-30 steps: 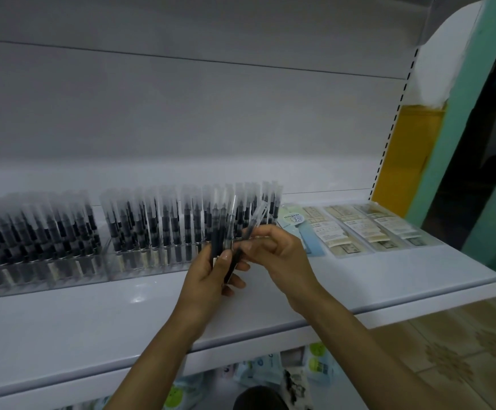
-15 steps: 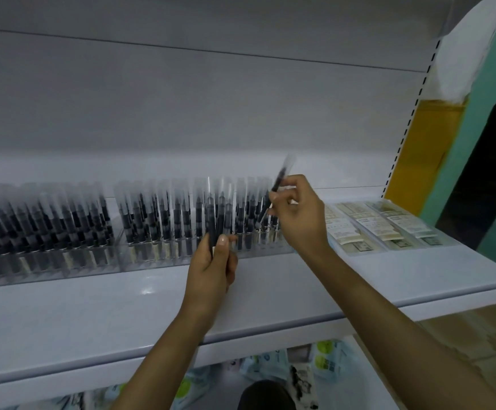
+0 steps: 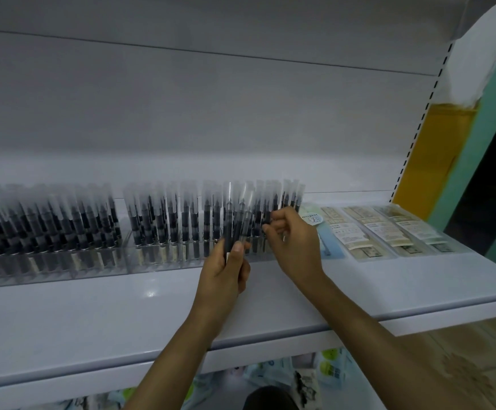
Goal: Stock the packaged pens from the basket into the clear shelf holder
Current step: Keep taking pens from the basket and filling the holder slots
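Left hand (image 3: 226, 270) is upright in front of the white metal shelf (image 3: 93, 315), thumb and fingers wrapped round a small bunch of black pens in clear plastic sleeves (image 3: 236, 229). The bunch is held vertical, tips up, the same way as the stocked ones, likely so each can be drawn off and dropped straight in without turning. Right hand (image 3: 295, 244) is at the right end of the clear plastic shelf holder (image 3: 158, 261), fingers curled in among the end sleeves. A pinch on one sleeve looks possible, but blur and dim light do not settle it; cannot tell whether it grips or only steadies. Holder sits toward the shelf's back edge, about mid-length, packed with rows of upright sleeved pens (image 3: 187, 220). Only its right end seems to have room, which would explain why the hand works there. Second clear holder of the same pens (image 3: 48, 241) stands just beside it toward the shelf's left edge, also full. Flat paper-labelled packets (image 3: 368, 232) lie in a row toward the back right corner, just beside the holder's end, so a careless push could ride over them. Basket not in view. Judgement: task near its end, with the supply bunch held close beside the working hand to shorten each transfer.
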The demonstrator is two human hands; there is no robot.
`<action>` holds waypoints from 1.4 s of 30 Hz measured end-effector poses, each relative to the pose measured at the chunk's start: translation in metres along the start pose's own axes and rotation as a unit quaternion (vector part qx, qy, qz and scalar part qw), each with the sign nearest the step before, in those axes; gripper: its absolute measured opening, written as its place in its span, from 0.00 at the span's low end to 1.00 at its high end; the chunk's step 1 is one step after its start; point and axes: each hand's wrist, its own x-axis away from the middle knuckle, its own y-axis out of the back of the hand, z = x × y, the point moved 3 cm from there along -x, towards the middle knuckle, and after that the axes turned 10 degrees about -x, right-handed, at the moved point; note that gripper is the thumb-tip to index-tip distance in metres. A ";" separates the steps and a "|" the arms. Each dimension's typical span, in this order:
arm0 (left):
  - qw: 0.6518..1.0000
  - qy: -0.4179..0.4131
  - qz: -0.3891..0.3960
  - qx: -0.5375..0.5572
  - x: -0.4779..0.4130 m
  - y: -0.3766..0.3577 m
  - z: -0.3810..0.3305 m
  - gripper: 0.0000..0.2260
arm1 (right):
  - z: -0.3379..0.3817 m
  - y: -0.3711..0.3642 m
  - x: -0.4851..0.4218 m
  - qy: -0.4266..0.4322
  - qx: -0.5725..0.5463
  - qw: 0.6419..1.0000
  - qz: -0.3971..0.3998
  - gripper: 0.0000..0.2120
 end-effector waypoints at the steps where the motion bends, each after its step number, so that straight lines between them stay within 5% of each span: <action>1: 1.000 0.001 0.001 0.000 0.000 0.000 0.000 0.10 | -0.002 -0.001 0.001 0.000 -0.009 1.000 -0.012 0.07; 15: 1.000 0.002 0.009 0.004 -0.002 -0.001 0.003 0.09 | -0.010 -0.008 0.003 -0.024 -0.064 0.997 -0.041 0.07; 22: 0.999 -0.007 0.013 0.053 0.000 -0.001 0.001 0.22 | 0.017 0.016 0.016 -0.037 -0.076 0.994 -0.074 0.10; 28: 0.991 -0.080 0.093 -0.048 0.004 -0.007 -0.004 0.11 | 0.052 -0.002 0.035 -0.154 -0.268 0.944 0.116 0.17; 36: 0.990 -0.041 0.118 -0.058 0.011 -0.011 -0.010 0.16 | 0.057 0.004 0.024 -0.251 -0.319 0.906 0.122 0.10; 42: 0.996 -0.028 0.081 -0.036 0.006 -0.005 -0.003 0.10 | 0.056 0.010 0.021 -0.243 -0.316 0.910 0.114 0.13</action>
